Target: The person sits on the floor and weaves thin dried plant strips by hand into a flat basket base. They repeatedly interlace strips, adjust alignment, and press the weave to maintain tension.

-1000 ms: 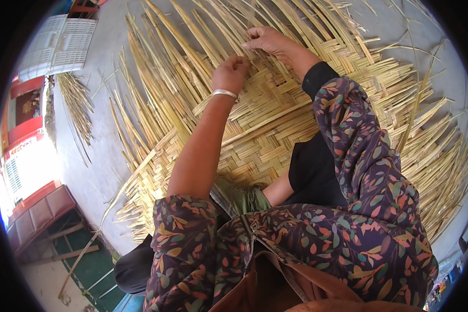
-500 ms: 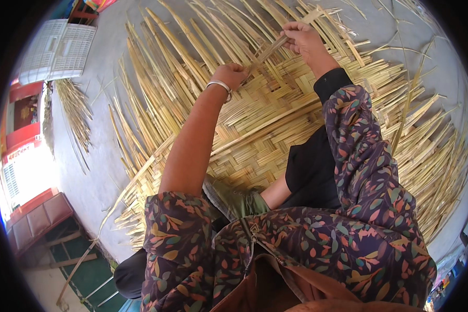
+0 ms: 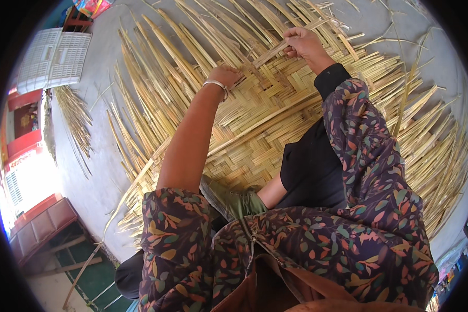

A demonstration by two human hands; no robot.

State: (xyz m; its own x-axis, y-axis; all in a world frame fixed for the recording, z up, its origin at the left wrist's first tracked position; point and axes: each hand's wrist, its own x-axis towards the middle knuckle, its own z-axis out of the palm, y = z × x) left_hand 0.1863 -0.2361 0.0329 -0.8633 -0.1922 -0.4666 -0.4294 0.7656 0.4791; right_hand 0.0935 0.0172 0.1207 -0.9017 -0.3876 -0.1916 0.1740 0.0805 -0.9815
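A half-woven mat [image 3: 268, 117] of split reed or bamboo strips lies in front of me, its long loose ends fanning out at the far side. My right hand [image 3: 306, 46] pinches a flat pale strip [image 3: 270, 55] that lies slantwise over the mat's far edge. To its left, my left hand [image 3: 225, 76], with a white bangle [image 3: 216, 83] at the wrist, is at the base of the loose ends. Its fingers are curled in against the strips; what they grip is hidden. A green shoe [image 3: 239, 202] presses on the mat's near part.
More loose strips [image 3: 426, 171] spread along the mat's right side. A bundle of thin stalks [image 3: 74, 117] lies on the grey floor at the left, below a white plastic crate [image 3: 54, 57]. A maroon padded seat [image 3: 41, 226] stands at the lower left.
My right hand has shifted a little right and nearer the mat, carrying the pale strip. A gap now shows between that strip's lower end and my left fingers, and the view has tilted slightly.
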